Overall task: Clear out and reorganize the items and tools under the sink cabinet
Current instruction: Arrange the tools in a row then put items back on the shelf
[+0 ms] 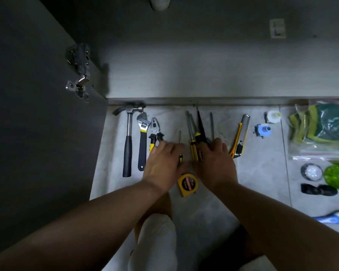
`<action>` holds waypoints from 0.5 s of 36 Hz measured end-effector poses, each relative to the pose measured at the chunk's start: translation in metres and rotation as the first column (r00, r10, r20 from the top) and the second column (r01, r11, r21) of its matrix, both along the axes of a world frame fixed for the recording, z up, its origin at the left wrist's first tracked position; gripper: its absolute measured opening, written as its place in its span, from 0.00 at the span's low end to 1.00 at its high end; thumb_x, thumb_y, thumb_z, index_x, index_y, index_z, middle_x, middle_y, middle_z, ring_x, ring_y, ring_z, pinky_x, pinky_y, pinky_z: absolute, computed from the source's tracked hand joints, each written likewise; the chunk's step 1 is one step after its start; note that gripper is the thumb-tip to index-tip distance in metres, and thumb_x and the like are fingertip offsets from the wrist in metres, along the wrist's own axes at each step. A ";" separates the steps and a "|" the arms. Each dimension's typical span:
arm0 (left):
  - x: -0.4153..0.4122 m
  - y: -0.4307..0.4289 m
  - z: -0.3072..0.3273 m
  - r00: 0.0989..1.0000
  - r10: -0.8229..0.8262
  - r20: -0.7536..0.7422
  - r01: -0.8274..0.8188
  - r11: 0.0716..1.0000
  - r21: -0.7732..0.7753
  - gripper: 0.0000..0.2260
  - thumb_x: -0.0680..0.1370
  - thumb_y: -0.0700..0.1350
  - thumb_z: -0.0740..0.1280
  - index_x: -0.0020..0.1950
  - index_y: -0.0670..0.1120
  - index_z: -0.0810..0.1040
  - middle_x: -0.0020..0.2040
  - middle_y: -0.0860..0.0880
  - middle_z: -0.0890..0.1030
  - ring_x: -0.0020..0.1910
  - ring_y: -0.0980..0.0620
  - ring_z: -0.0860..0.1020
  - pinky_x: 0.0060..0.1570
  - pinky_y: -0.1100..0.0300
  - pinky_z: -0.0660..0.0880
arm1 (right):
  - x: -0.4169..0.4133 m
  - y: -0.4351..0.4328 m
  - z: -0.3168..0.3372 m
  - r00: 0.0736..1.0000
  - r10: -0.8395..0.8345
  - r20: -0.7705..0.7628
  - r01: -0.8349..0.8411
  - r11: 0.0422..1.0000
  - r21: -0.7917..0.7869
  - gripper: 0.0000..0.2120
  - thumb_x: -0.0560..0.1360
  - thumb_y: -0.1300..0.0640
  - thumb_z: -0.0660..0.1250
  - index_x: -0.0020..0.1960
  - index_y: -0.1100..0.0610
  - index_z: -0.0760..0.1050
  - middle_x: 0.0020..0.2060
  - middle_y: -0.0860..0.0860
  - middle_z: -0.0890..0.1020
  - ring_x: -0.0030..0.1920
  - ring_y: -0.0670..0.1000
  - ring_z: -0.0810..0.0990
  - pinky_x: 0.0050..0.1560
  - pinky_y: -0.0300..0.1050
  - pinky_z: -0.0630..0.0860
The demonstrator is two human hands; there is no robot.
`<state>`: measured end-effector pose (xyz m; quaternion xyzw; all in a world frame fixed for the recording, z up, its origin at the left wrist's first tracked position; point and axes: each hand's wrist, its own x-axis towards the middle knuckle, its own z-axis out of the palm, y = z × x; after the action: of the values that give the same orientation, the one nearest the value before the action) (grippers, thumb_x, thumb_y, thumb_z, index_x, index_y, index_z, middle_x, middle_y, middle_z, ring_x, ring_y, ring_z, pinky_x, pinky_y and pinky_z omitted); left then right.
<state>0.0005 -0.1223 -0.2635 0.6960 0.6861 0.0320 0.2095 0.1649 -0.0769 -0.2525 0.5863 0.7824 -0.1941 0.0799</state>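
Covering screwdrivers (193,148) — left hand (162,165), right hand (215,163).

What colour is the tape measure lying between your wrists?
Yellow case with a black round label; the head view shows the tape measure best.

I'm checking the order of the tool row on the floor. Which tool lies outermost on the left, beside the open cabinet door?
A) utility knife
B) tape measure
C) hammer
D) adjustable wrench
C: the hammer lies at the left end of the row, right beside the cabinet door, and the adjustable wrench comes next on its right.
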 end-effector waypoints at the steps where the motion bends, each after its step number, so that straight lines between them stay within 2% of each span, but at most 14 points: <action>1: 0.005 0.002 0.000 1.000 -0.006 0.001 0.006 1.000 -0.021 0.22 0.75 0.55 0.70 0.67 0.49 0.75 0.55 0.48 0.79 0.57 0.44 0.74 0.55 0.51 0.73 | -0.003 0.002 0.000 1.000 0.005 0.027 -0.005 1.000 -0.003 0.24 0.72 0.43 0.70 0.63 0.54 0.73 0.57 0.58 0.71 0.55 0.61 0.73 0.46 0.53 0.78; 3: 0.013 0.003 0.001 0.999 0.014 0.033 -0.011 0.997 -0.076 0.20 0.77 0.54 0.69 0.66 0.48 0.74 0.55 0.47 0.79 0.55 0.43 0.77 0.49 0.50 0.75 | -0.010 0.008 -0.001 0.996 0.003 0.094 -0.001 1.000 -0.018 0.23 0.73 0.42 0.70 0.62 0.53 0.73 0.57 0.57 0.72 0.55 0.60 0.75 0.50 0.52 0.77; 5: 0.021 0.000 0.000 0.995 0.073 0.073 -0.060 0.984 -0.166 0.19 0.79 0.52 0.66 0.68 0.48 0.70 0.57 0.47 0.76 0.51 0.42 0.80 0.39 0.53 0.73 | -0.018 0.013 -0.003 0.992 -0.013 0.128 0.017 0.999 -0.033 0.18 0.76 0.45 0.67 0.62 0.52 0.74 0.58 0.56 0.74 0.56 0.59 0.77 0.52 0.51 0.76; 8: 0.034 -0.006 -0.005 0.993 0.111 0.047 -0.095 0.960 -0.265 0.25 0.80 0.51 0.65 0.74 0.50 0.60 0.62 0.46 0.69 0.47 0.40 0.81 0.35 0.53 0.70 | -0.024 0.018 -0.006 0.993 -0.075 0.091 0.081 0.994 -0.067 0.12 0.80 0.49 0.62 0.58 0.53 0.78 0.56 0.55 0.77 0.52 0.57 0.81 0.46 0.48 0.76; 12: 0.051 -0.012 -0.009 0.962 0.185 0.200 -0.110 0.936 -0.335 0.28 0.77 0.45 0.70 0.73 0.47 0.61 0.63 0.44 0.65 0.46 0.39 0.80 0.38 0.51 0.72 | -0.013 0.019 -0.006 0.993 -0.108 0.054 0.114 0.986 -0.123 0.13 0.79 0.48 0.62 0.56 0.55 0.79 0.55 0.55 0.78 0.53 0.58 0.81 0.50 0.49 0.79; 16: 0.069 -0.012 -0.011 0.929 0.172 0.329 -0.056 0.941 -0.333 0.28 0.75 0.41 0.71 0.72 0.44 0.64 0.66 0.43 0.65 0.56 0.41 0.76 0.50 0.50 0.75 | 0.017 0.013 -0.001 0.988 -0.150 0.028 0.153 0.976 -0.155 0.12 0.78 0.48 0.64 0.54 0.54 0.79 0.52 0.53 0.80 0.52 0.57 0.82 0.50 0.49 0.80; 18: 0.079 -0.007 -0.010 0.912 0.145 0.383 -0.002 0.937 -0.348 0.28 0.74 0.39 0.70 0.71 0.42 0.65 0.66 0.42 0.66 0.58 0.42 0.74 0.51 0.54 0.73 | 0.032 0.011 0.002 0.979 -0.205 0.004 0.202 0.961 -0.187 0.13 0.76 0.46 0.66 0.52 0.56 0.78 0.50 0.53 0.81 0.51 0.57 0.82 0.48 0.49 0.79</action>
<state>0.0791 -0.1291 -0.2740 0.6009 0.6493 0.0636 0.4618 0.1971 -0.0661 -0.2507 0.6521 0.6969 -0.2782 0.1083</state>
